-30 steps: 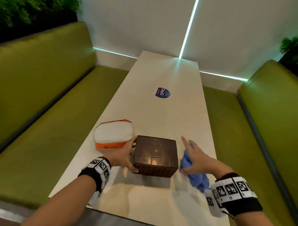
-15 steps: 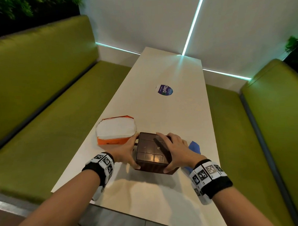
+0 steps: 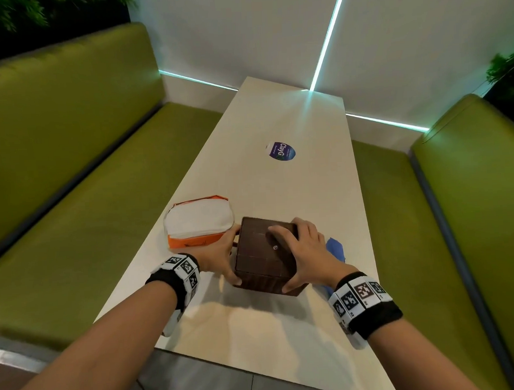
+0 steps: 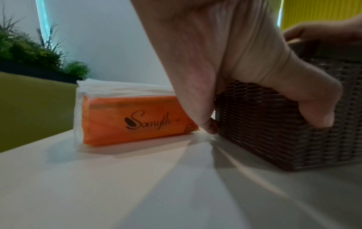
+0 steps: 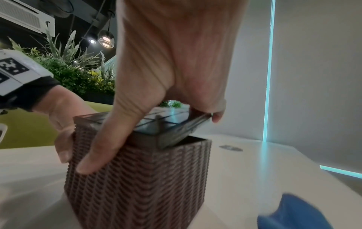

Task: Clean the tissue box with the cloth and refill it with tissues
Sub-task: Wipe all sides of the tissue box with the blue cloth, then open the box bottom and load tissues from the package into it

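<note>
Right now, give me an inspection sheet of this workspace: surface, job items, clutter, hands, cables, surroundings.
Surface: pale table, round purple sticker mid-table.
Job's things: brown woven tissue box upright; its lid tilted up on one side. Orange tissue pack beside the box, white tissues showing. Blue cloth lying on the table by the right wrist.
Clutter: nothing seen.
Grippers: left hand grips the box's side; right hand grips the lid.
Cables: nothing seen.
Surroundings: green bench seats both sides, plants, lit wall strips.
</note>
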The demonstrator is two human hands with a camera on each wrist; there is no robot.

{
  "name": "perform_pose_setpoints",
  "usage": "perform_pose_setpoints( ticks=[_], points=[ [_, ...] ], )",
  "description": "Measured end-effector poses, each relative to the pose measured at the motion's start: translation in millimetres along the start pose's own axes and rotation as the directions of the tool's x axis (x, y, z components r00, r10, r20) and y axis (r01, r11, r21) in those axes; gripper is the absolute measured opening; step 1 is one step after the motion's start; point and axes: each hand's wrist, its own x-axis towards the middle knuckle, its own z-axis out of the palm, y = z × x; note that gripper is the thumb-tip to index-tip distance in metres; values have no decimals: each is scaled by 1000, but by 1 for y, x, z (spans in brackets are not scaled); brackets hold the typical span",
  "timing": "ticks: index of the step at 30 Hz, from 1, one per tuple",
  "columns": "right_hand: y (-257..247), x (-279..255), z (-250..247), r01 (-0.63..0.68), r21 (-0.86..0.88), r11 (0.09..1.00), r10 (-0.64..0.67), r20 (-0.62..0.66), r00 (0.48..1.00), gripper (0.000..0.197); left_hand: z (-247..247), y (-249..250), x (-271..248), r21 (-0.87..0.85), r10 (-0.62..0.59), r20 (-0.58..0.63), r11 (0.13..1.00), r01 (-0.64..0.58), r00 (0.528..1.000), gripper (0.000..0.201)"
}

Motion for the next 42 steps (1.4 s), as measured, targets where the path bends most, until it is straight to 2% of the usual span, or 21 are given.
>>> perform_pose_setpoints(
  ticks=[2, 4, 7, 9, 10, 11, 12, 13, 14, 15, 16, 17, 20, 23, 25, 28, 34, 37, 42],
  points=[
    [0, 1, -5, 24, -8, 1000, -24, -37, 999, 129, -1, -1, 1, 36, 0, -18, 999, 1, 1000, 133],
    [1, 1, -7, 12, 61, 998, -12, 4, 1000, 129, -1, -1, 1, 50, -7, -26, 999, 8, 1000, 132],
    [4, -3, -9, -21, 309, 951, 26, -14, 1000, 122, -1, 3, -1, 21, -51, -25, 998, 52, 998, 134],
    [5, -10, -16, -49, 521, 852, 88, -51, 995, 111, -1, 0, 1, -7, -64, -33, 998, 64, 997, 135],
    [7, -15, -20, -60, 656, 752, 129, -56, 990, 105, -1, -3, 4, -12, -61, -37, 998, 60, 997, 136],
    [8, -20, -22, -59, 809, 585, 163, -47, 985, 98, 0, -7, 6, -9, -60, -39, 998, 60, 997, 136],
    [7, -26, -26, -43, 937, 348, 192, -27, 981, 90, 0, -6, 6, 5, -58, -40, 998, 58, 998, 135],
    [8, -32, -26, -30, 995, 92, 234, 7, 972, 79, 0, -1, 2, 14, -51, -38, 999, 51, 998, 133],
    [8, -39, -28, -7, 993, -120, 275, 40, 961, 65, 0, 0, 1, 21, -47, -39, 999, 48, 998, 131],
    [6, -48, -29, 14, 967, -253, 305, 66, 950, 50, 0, 3, -1, 17, -39, -38, 999, 40, 999, 129],
    [7, -58, -29, 15, 958, -287, 321, 81, 944, 39, -1, 5, -3, 15, -42, -38, 999, 43, 998, 127],
    [4, -69, -32, -23, 977, -214, 316, 92, 944, 34, 0, 4, -3, 10, -42, -41, 999, 42, 998, 127],
    [-2, -93, -36, -206, 934, 292, 147, 169, 975, 38, 1, 1, -4, -24, -21, -48, 1000, 20, 999, 125],
    [-9, -96, -15, -202, 793, 575, 52, 211, 976, 24, 3, 6, -9, -120, 12, -21, 993, -15, 1000, 119],
    [-8, -92, 10, -197, 687, 700, 31, 246, 969, 20, 4, 7, -12, -151, 23, -22, 988, -26, 999, 124],
    [-2, -86, 39, -211, 562, 800, 41, 299, 953, 29, 7, 4, -16, -118, 8, -41, 993, -13, 999, 127],
    [-3, -62, 71, -157, 440, 884, 59, 229, 972, 34, 11, 6, -24, -16, -18, -112, 1000, 16, 994, 124],
    [-6, -57, 85, -124, 364, 923, 77, 141, 987, 32, 11, -1, -29, -63, -8, -86, 998, 2, 996, 126],
    [-11, -59, 106, -159, 249, 955, 166, -7, 986, 30, 4, -14, -41, -148, -20, -84, 989, 8, 996, 123]
  ],
)
